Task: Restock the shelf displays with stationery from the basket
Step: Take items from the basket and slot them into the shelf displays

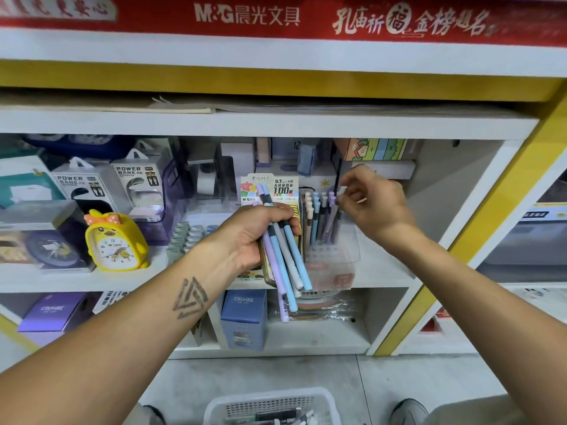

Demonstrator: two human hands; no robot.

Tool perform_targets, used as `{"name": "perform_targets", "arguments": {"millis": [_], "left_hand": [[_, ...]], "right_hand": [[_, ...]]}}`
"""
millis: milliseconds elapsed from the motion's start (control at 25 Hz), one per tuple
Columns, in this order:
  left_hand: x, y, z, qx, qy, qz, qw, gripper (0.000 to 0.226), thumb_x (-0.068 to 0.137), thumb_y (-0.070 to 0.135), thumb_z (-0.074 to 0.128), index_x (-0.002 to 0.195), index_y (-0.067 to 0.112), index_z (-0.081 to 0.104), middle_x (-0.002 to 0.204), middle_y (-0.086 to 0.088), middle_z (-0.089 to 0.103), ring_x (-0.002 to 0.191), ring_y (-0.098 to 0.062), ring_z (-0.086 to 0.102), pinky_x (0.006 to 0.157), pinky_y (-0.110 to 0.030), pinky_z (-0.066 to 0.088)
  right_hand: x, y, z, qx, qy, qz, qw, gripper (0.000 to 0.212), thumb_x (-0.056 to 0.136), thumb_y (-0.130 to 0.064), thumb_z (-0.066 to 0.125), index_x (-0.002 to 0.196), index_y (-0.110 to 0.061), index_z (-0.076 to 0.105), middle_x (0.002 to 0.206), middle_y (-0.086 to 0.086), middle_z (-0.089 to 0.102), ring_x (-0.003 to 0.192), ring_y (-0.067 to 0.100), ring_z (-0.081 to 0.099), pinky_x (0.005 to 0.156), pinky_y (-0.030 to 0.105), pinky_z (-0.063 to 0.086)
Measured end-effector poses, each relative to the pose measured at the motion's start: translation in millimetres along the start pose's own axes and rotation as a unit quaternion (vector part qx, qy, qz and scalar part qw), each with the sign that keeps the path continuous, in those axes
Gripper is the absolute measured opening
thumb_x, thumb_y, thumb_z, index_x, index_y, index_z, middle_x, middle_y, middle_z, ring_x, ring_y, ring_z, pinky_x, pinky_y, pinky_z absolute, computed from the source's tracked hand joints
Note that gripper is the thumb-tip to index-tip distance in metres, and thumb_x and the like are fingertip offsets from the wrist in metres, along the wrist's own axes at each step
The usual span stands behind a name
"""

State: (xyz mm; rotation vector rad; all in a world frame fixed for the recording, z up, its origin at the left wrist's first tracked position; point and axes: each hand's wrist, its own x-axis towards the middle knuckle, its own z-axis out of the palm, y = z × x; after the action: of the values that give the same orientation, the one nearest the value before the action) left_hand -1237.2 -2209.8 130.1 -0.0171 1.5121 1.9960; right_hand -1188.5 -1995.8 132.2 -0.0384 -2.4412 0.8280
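A person's left hand holds a closed grip on a fistful of pastel pens, lilac, pale blue and grey, fanned downward in front of a store shelf, while the right hand reaches to the clear pen display stand, its fingertips curled in a pinch at the top of one pen standing there; what exactly sits between them is too small to make out. Against the same left palm lies a flat dark-edged item, possibly a phone, though the pens hide most of it. The stand already carries a row of upright capped pens in matching shades, just beside a pack of 0.7 HB pencil leads, which suggests this display is partly filled. The bundle in the left hand is not yet placed, and the white plastic basket on the floor below, between the person's shoes, shows more stationery inside, so the restocking looks well short of finished. Elsewhere on the shelf stand a yellow duck alarm clock and boxed power banks, well apart to the left, and blue CRUHRE boxes on the tier beneath
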Motion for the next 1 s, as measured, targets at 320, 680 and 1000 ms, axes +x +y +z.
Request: {"name": "perform_targets", "arguments": {"millis": [320, 680, 1000], "left_hand": [[-2, -1, -3, 0.003, -0.010, -0.003, 1.000, 0.012, 0.089, 0.002, 0.064, 0.079, 0.009, 0.064, 0.073, -0.011, 0.065, 0.061, -0.021, 0.065, 0.062, -0.029, 0.058], [-4, -1, -1, -0.005, -0.015, -0.005, 1.000, 0.011, 0.089, 0.003, 0.065, 0.079, 0.009, 0.065, 0.071, -0.012, 0.066, 0.059, -0.021, 0.065, 0.058, -0.029, 0.058], [-9, 1, -1, -0.005, -0.016, -0.003, 1.000, 0.015, 0.090, 0.006, 0.064, 0.104, 0.002, 0.067, 0.091, -0.018, 0.069, 0.070, -0.026, 0.069, 0.062, -0.035, 0.059]], "right_hand": [[-6, -3, 17, -0.087, -0.038, -0.053, 0.994, 0.019, 0.095, -0.020, 0.065, 0.109, -0.026, 0.056, 0.091, 0.001, 0.072, 0.083, 0.024, 0.067, 0.071, 0.045, 0.058], [-5, -7, 18, -0.167, -0.071, -0.055, 0.982, 0.016, 0.097, -0.020, 0.061, 0.106, -0.016, 0.074, 0.105, 0.004, 0.071, 0.094, 0.028, 0.065, 0.079, 0.042, 0.054], [-15, -52, 20, 0.227, -0.286, 0.087, 0.927, 0.050, 0.080, -0.033, 0.082, 0.123, -0.024, 0.059, 0.062, 0.001, 0.060, 0.053, 0.007, 0.053, 0.050, 0.022, 0.041]]}}
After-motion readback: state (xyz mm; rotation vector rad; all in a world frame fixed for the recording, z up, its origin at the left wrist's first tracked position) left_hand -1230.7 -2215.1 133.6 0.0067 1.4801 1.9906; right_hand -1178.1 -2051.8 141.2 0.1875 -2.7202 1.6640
